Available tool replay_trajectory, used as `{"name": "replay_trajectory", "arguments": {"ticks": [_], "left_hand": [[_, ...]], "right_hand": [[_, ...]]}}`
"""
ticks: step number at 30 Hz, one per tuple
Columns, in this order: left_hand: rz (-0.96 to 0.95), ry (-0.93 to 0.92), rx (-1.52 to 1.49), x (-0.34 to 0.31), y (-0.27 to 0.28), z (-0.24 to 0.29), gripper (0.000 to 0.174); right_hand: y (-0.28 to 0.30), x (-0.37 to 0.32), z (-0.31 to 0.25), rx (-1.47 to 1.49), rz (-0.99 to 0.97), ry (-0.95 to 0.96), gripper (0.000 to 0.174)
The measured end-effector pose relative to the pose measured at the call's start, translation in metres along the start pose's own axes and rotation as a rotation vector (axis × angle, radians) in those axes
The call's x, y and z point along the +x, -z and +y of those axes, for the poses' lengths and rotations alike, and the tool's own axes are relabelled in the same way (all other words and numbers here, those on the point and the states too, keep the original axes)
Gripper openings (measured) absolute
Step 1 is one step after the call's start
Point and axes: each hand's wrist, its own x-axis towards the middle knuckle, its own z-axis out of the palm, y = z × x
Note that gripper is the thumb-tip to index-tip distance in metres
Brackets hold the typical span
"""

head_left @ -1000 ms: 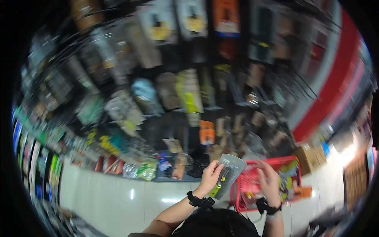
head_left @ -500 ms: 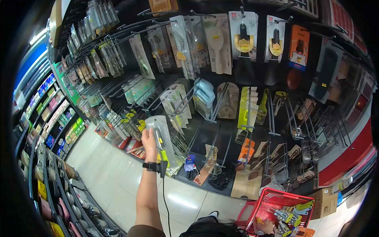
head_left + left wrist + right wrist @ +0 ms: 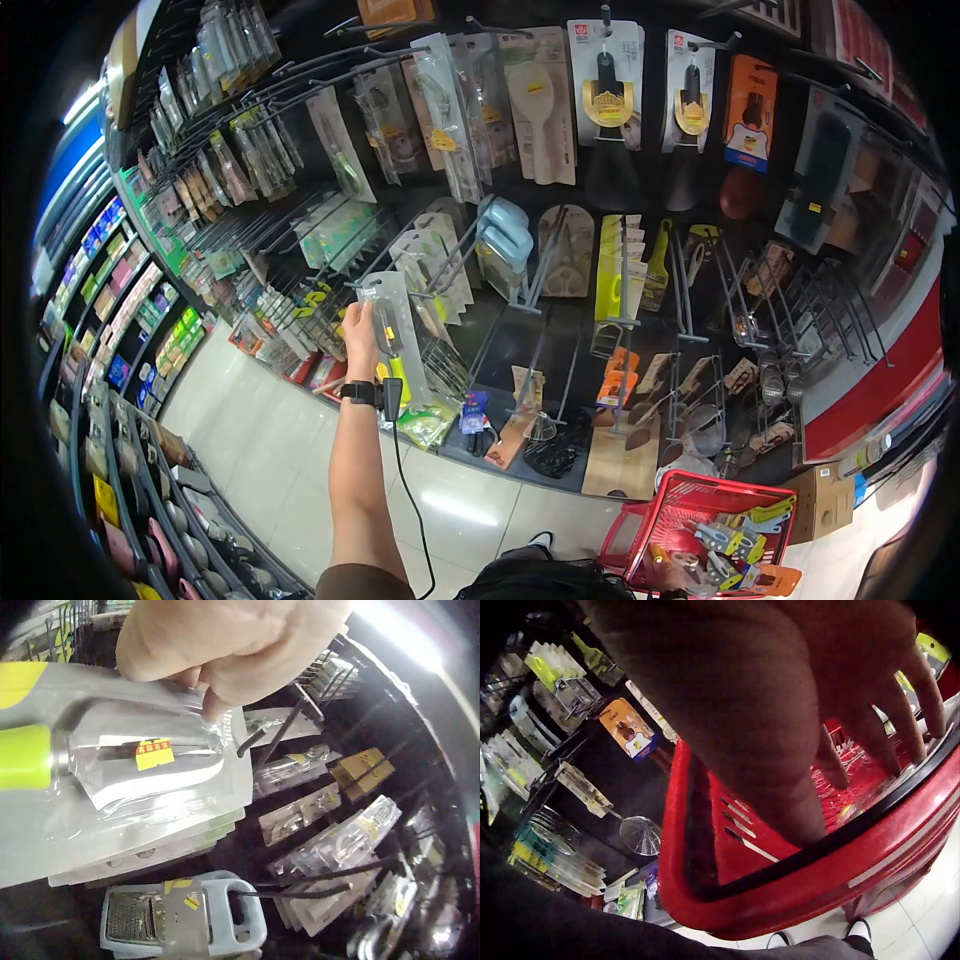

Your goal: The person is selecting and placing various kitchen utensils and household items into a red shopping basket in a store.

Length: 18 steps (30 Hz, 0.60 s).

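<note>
My left hand point(image 3: 359, 335) pinches the top of a grey card pack with a lime-green-handled kitchen tool point(image 3: 396, 365) under clear plastic. In the left wrist view, the tool's slotted metal head point(image 3: 150, 761) bears a yellow price sticker. The pack's top end is right at a metal hook point(image 3: 255, 741), with more packs behind it. My right hand point(image 3: 832, 690) hangs over the red basket point(image 3: 780, 900), its fingers loosely extended down into it. Clear plastic shows near those fingertips.
Kitchen tools on long metal hooks fill the black display wall, including a pale-blue grater point(image 3: 225, 919). Packed tools point(image 3: 735, 545) with green and grey handles lie in the basket. A cardboard box point(image 3: 822, 505) stands beside it. More shelves point(image 3: 150, 480) line the left side.
My left hand carried the packed tool from near the basket leftward to the rack, then slightly farther in toward the hooks. The view turned left, and my right hand lowered to the basket.
</note>
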Motion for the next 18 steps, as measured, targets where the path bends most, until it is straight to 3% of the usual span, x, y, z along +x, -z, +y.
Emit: {"name": "replay_trajectory", "arguments": {"ticks": [4, 5, 6, 7, 9, 11, 12, 13, 14, 15, 16, 17, 18], "left_hand": [[-0.07, 0.013, -0.054, 0.022, -0.015, -0.016, 0.019], [-0.085, 0.009, -0.08, 0.024, -0.019, -0.017, 0.021], [-0.061, 0.031, -0.092, 0.026, -0.024, -0.019, 0.021], [-0.07, 0.034, -0.138, 0.027, -0.028, -0.02, 0.022], [-0.086, 0.053, -0.2, 0.027, -0.029, -0.021, 0.022], [-0.05, 0.046, -0.195, 0.027, -0.028, -0.034, 0.025], [-0.055, 0.032, -0.17, 0.03, -0.024, -0.044, 0.027], [-0.037, -0.217, 0.093, 0.024, -0.022, -0.049, 0.029], [-0.036, -0.471, 0.344, 0.017, -0.02, -0.051, 0.031], [-0.031, -0.294, 0.206, 0.012, -0.019, -0.052, 0.034], [-0.03, -0.104, 0.081, 0.011, -0.018, -0.056, 0.036], [0.004, -0.053, 0.138, 0.01, -0.013, -0.064, 0.04], [0.023, 0.016, 0.188, 0.003, -0.009, -0.066, 0.04]], "right_hand": [[-0.026, -0.007, 0.001, 0.274, -0.043, -0.219, 0.042], [0.021, -0.019, -0.028, 0.263, -0.149, -0.381, 0.051], [0.033, -0.022, -0.033, 0.349, -0.129, -0.362, 0.061], [-0.031, -0.007, 0.004, 0.347, -0.124, -0.395, 0.069], [-0.031, -0.008, -0.002, 0.353, -0.123, -0.441, 0.078], [-0.002, -0.013, -0.017, 0.333, -0.155, -0.636, 0.09], [-0.007, -0.016, -0.012, 0.355, -0.127, -0.604, 0.085], [-0.021, -0.016, -0.01, 0.354, 0.046, -0.526, 0.075], [-0.005, -0.022, -0.018, 0.336, 0.085, -0.504, 0.064], [0.0, -0.027, -0.017, 0.31, -0.009, -0.433, 0.059], [-0.053, -0.011, 0.009, 0.254, -0.07, -0.565, 0.053], [-0.034, -0.022, -0.008, 0.25, 0.335, -0.519, 0.065], [-0.049, -0.017, 0.002, 0.295, 0.364, -0.416, 0.07]]}}
